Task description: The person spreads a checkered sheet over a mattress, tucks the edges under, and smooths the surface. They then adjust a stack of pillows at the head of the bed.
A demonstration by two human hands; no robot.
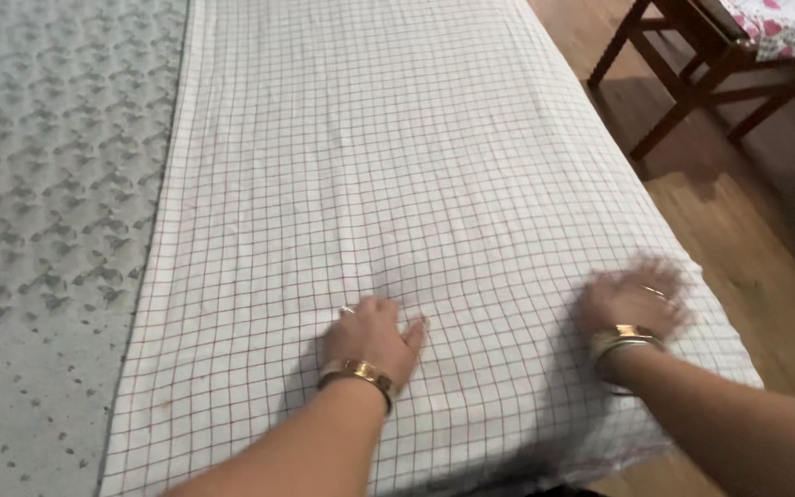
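Lengthwise, the checked cloth (361, 166) runs straight away from both flat, unclenched hands, left hand (374, 339) and blurred right hand (632, 299), pressing it.

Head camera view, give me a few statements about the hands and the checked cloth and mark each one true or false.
1. Both hands lie on the checked cloth. True.
2. The left hand grips a folded corner. False: it rests flat, palm down.
3. The right hand is near the cloth's right edge. True.
4. Only the left wrist wears a bangle. False: both wrists wear gold bangles.
5. A wooden chair stands on the wooden floor at the upper right. True.
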